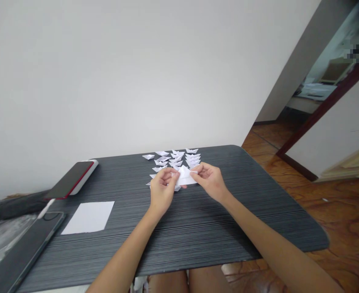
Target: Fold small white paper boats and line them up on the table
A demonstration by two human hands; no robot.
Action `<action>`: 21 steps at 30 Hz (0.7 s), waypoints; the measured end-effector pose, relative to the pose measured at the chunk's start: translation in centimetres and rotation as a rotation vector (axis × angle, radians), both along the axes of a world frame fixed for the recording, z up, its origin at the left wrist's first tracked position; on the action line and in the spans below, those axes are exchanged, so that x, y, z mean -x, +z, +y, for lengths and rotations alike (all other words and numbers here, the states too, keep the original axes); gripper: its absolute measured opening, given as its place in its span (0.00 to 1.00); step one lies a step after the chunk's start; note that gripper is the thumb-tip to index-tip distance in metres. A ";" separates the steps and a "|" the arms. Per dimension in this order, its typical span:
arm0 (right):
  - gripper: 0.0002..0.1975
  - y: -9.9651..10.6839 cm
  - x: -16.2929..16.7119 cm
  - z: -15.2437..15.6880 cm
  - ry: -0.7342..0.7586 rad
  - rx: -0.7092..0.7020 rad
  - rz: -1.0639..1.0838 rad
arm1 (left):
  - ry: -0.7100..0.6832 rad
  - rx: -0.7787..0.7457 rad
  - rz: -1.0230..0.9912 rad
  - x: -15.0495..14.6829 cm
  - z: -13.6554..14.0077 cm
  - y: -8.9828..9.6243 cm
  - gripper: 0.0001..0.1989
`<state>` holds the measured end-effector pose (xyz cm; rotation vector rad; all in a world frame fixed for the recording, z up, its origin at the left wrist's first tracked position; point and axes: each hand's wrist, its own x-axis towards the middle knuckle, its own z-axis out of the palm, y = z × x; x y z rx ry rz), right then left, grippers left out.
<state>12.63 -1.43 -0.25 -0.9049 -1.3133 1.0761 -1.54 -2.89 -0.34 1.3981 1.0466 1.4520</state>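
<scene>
Between my two hands is a folded piece of white paper (pixel 184 176), with a peaked top and a straight band along its lower edge. My left hand (pixel 163 185) pinches its left end between thumb and fingers. At the right end, my right hand (pixel 208 179) grips it the same way. The paper is held up above the dark table (pixel 216 232). Behind it and partly hidden by my hands stand several small white paper boats (pixel 176 160) in rough rows.
A square white sheet (pixel 89 217) lies on the table's left side. Farther left are a dark phone-like device with a red edge (pixel 71 179), a white cable (pixel 46 208) and another dark device (pixel 29 248). A white wall (pixel 136 81) rises behind the table.
</scene>
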 end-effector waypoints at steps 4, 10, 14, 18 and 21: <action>0.13 -0.6 -0.1 -0.1 0.036 0.059 -0.015 | -0.053 0.023 0.048 0.3 0.0 -0.1 0.14; 0.15 -0.9 -0.5 -0.5 0.115 -0.059 -0.137 | -0.116 0.008 0.249 0.9 0.1 -0.5 0.13; 0.06 -0.3 -1.5 -2.0 0.122 -0.332 -0.524 | -0.095 -0.188 0.527 1.1 -1.3 -0.2 0.09; 0.09 -0.7 -2.8 -4.6 0.130 -0.622 -0.829 | -0.072 -0.441 0.815 1.5 -4.1 -1.0 0.09; 0.11 -1.9 -3.4 -6.4 0.199 -0.652 -0.993 | -0.169 -0.426 0.995 1.8 -6.0 -2.1 0.11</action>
